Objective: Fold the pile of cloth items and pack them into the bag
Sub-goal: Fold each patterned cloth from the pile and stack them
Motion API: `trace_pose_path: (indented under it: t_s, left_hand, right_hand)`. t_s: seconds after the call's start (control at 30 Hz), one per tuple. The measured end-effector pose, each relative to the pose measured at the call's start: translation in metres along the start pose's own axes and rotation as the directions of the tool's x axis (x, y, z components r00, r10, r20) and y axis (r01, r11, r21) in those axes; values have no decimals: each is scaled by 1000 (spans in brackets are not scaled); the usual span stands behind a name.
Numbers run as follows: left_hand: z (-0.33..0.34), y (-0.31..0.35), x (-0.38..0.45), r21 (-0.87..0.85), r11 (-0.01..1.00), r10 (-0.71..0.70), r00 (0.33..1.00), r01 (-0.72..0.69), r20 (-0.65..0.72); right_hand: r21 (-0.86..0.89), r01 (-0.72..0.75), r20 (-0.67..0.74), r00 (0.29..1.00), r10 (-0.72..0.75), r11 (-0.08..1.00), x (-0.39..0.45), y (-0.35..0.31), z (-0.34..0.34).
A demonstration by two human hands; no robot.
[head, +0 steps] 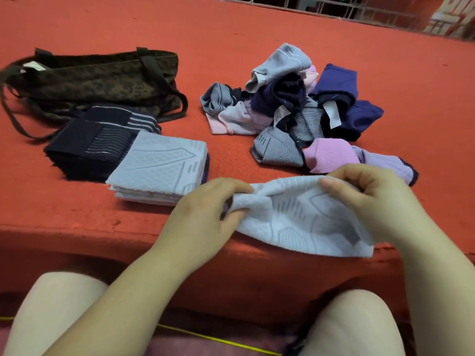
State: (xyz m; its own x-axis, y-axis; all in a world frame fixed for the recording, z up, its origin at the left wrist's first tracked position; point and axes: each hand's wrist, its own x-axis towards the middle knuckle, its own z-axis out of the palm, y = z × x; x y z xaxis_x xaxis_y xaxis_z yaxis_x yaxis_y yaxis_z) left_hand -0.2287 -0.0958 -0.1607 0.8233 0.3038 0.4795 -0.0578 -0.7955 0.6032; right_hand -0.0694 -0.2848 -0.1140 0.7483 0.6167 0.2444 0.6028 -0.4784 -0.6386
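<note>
1. Both hands, left hand (205,209) and right hand (365,194), pinch the pale grey cloth (303,219) by its top edge.
2. Between your grips it sags, soft and light; keep hold at the corners.
3. Beyond them waits the bag (97,80).

My left hand (205,209) and right hand (370,194) both pinch something, fingers curled, forearms angled inward; my right fingertips seem tucked under.

It looks like a plain indoor room rather than a fitted workplace: a broad red carpeted platform (231,47) serves as the work surface, a metal railing (347,9) runs along its far edge, and a yellow cord (218,343) crosses the floor below its near edge.
</note>
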Motion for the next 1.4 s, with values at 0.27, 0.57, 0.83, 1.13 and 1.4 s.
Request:
trace_pose_path:
  t_s: [0.27,0.57,0.83,1.13,1.4]
  left_hand:
    - [-12,12,10,-728,624,-396,918,285,19]
    - [-7,12,1,-557,813,-248,966,168,-71]
    - [-19,7,-2,87,991,110,992,-104,-59]
    - [12,-11,-23,437,898,-142,908,-50,395]
    - [-1,-40,-50,207,959,105,918,-196,383]
  right_hand:
    - [-128,-18,-137,991,0,992,6,-1,-1]
    - [-55,125,154,981,-116,991,-10,-27,42]
    - [-322,90,379,924,41,942,-24,-4,87]
    - [-319,65,284,958,30,945,-37,16,73]
    - [8,157,152,976,-156,988,-63,15,75]
